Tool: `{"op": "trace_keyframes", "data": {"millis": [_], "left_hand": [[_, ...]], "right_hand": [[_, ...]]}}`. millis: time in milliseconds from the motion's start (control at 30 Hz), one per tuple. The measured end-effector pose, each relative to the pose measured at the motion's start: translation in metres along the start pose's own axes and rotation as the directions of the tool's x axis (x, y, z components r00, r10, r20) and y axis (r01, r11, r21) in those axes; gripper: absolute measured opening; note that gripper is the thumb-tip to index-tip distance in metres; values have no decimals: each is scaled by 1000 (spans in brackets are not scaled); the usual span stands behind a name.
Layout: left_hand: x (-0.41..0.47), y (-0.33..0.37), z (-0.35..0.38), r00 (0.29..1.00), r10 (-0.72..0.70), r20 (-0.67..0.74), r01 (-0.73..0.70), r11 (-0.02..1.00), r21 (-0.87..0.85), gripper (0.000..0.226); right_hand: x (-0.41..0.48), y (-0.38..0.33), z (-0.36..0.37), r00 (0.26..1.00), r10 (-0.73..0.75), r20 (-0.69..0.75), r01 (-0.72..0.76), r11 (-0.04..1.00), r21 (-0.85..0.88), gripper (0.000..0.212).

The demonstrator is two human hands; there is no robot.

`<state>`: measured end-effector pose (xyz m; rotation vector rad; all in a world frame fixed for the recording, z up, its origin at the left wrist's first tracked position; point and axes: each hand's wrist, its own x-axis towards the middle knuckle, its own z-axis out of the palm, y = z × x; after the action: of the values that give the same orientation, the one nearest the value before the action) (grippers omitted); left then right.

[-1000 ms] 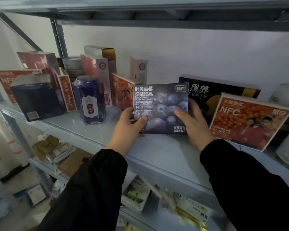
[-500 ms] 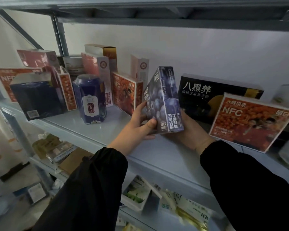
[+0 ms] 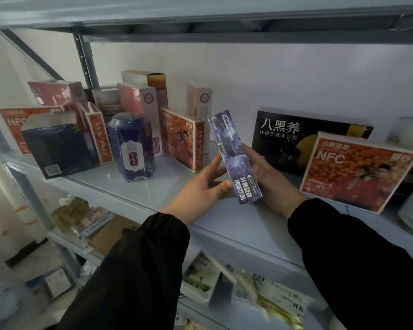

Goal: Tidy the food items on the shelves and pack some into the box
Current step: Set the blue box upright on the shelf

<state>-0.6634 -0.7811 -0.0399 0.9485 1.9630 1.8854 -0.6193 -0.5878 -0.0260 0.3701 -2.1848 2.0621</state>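
Observation:
A dark blue blueberry drink box (image 3: 234,156) stands on end above the grey shelf (image 3: 167,196), its narrow side turned toward me. My left hand (image 3: 200,189) grips its lower left edge and my right hand (image 3: 270,179) holds it from the right and behind. An orange NFC box (image 3: 181,141) stands just left of it. Another orange NFC box (image 3: 358,172) leans at the right, in front of a black box (image 3: 303,139).
A blue tin (image 3: 131,146), a dark blue carton (image 3: 57,148) and several pink and orange boxes crowd the shelf's left end. White tubs (image 3: 408,139) sit at the far right. The lower shelf (image 3: 224,306) holds packets and small boxes. An upper shelf (image 3: 200,25) runs overhead.
The blueberry box has turned from face-on to edge-on and now stands upright. Both hands stayed on it and shifted slightly toward the orange box on the left.

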Motion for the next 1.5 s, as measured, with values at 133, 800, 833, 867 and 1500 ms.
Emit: {"op": "trace_keyframes", "data": {"millis": [133, 800, 833, 867, 1500], "left_hand": [[-1, 0, -1, 999, -25, -31, 24, 999, -27, 56], [-2, 20, -4, 891, -252, -378, 110, 926, -360, 51], [-3, 20, -5, 891, -261, -372, 116, 922, -370, 53], [-4, 21, -5, 890, -266, -370, 120, 920, -374, 55], [-9, 18, -7, 928, -196, -317, 73, 929, -362, 56]], "right_hand": [[6, 8, -6, 997, 44, -64, -40, 998, 55, 132], [7, -16, -2, 937, 10, -349, 36, 992, 123, 22], [6, -18, -1, 939, 1, -344, 50, 989, 137, 25], [5, -19, 0, 941, -11, -338, 64, 987, 148, 27], [2, -20, 5, 946, -95, -310, 145, 979, 141, 42]]}}
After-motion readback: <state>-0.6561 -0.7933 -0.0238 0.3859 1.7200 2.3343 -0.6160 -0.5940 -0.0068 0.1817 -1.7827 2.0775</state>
